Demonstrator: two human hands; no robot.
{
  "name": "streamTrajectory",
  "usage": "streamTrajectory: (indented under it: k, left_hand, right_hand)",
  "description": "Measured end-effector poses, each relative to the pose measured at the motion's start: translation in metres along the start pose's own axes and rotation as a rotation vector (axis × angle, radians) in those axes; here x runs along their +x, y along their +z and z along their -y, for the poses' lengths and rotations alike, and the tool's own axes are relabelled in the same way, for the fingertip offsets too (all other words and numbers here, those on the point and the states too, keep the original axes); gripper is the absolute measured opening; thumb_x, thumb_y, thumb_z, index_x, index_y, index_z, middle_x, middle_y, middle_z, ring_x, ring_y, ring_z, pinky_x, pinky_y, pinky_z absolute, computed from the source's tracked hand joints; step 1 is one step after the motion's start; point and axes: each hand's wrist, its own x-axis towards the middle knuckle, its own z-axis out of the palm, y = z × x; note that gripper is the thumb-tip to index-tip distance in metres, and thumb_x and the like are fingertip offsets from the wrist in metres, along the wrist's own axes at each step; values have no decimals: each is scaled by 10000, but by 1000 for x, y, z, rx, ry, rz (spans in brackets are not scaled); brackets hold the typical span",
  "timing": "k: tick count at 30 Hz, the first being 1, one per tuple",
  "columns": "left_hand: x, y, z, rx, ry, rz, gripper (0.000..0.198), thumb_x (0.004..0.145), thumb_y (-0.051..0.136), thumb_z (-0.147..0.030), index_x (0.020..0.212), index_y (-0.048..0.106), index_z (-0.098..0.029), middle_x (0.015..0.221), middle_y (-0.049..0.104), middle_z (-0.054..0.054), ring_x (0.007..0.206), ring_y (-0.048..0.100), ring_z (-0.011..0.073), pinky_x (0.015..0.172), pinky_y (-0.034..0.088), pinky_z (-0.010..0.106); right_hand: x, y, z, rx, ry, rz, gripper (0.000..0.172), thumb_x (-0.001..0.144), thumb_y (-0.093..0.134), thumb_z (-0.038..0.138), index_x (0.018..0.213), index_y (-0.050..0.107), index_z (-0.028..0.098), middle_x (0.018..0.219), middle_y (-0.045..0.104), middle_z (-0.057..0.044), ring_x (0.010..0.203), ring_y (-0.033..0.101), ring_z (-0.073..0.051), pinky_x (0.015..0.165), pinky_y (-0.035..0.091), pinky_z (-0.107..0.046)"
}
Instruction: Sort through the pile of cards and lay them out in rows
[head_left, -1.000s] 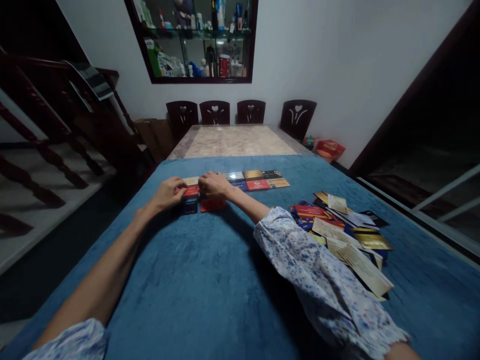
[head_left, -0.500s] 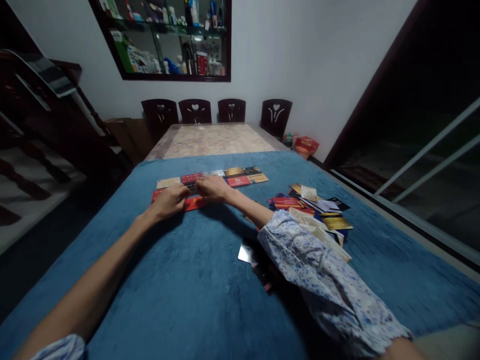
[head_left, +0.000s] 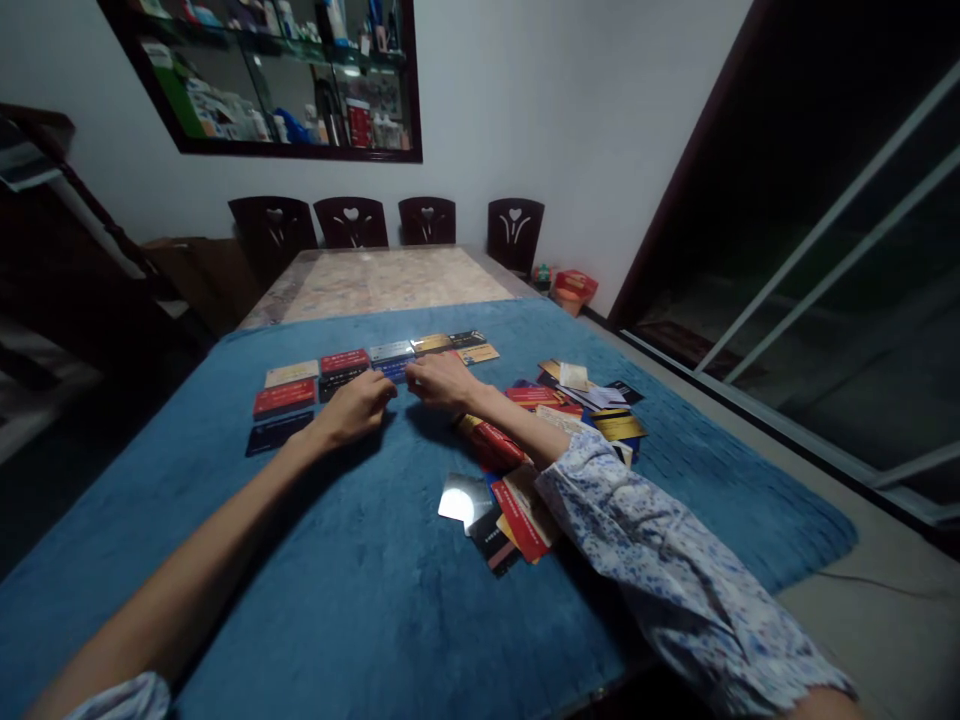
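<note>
My left hand [head_left: 361, 402] hovers over the card rows, fingers curled together, its tips beside the blue card [head_left: 391, 371]. Facing it, my right hand [head_left: 444, 381] is also curled, its fingertips at the blue card's right end. Whatever either hand may hold is hidden. Left of my hands lie a black card [head_left: 341, 382], a red card [head_left: 285, 398] and a dark navy card [head_left: 280, 433]. Behind them run a cream card [head_left: 292, 373], a red card [head_left: 346, 360], a silver card [head_left: 391, 351] and a gold card [head_left: 432, 344].
A loose heap of cards [head_left: 616, 424] spreads to the right, partly behind my right forearm. Nearer me lie a shiny silver card [head_left: 459, 497] and a red card [head_left: 527, 512]. A blue cloth [head_left: 337, 590] covers the table's near part. Dark chairs [head_left: 351, 222] stand at the far end.
The view has turned to the right, so the scene sits further left. My hands have shifted right along the rows, and the navy card and the blue card now show. An orange-red card has gone from sight.
</note>
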Motion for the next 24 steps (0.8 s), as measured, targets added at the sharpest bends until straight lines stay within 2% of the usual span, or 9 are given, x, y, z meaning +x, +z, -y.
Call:
streamTrajectory:
  k: [8, 15, 17, 21, 24]
  left_hand:
    - [37, 22, -40, -22, 77, 12, 293, 785, 483, -62, 961, 696, -158, 988, 656, 98, 910, 614, 220, 836, 528, 341]
    - [72, 45, -72, -23, 131, 36, 284, 794, 503, -61, 956, 715, -160, 981, 662, 105, 903, 626, 220, 796, 525, 325]
    - [81, 52, -81, -28, 135, 51, 268, 787, 525, -63, 942, 719, -163, 942, 659, 98, 873, 626, 216, 784, 524, 321]
    - [98, 65, -97, -10, 144, 89, 219, 786, 607, -133, 969, 724, -158, 967, 664, 109, 939, 632, 246, 820, 530, 341]
    - [110, 72, -109, -6, 155, 100, 276, 801, 541, -82, 984, 730, -165, 993, 671, 111, 971, 635, 238, 844, 526, 332]
  right_hand:
    - [-44, -6, -31, 8, 117, 19, 243, 968, 513, 201, 1130, 693, 179, 1121, 716, -116, 939, 617, -213, 709, 336, -296]
    - [-85, -5, -70, 6, 232, -6, 232, 947, 531, 185, 1089, 713, 204, 1122, 718, -96, 1029, 618, -224, 779, 369, -299]
    - [-97, -3, -83, -16, 291, 11, 214, 945, 547, 212, 1071, 720, 203, 1081, 723, -102, 1023, 620, -235, 777, 371, -306]
    - [-122, 1, -107, -31, 378, -7, 219, 939, 575, 269, 1090, 719, 203, 1064, 716, -103, 984, 617, -231, 771, 378, -307]
    - [-138, 2, -123, -61, 469, -15, 249, 958, 532, 281, 1096, 724, 205, 1090, 710, -108, 994, 613, -236, 773, 386, -317]
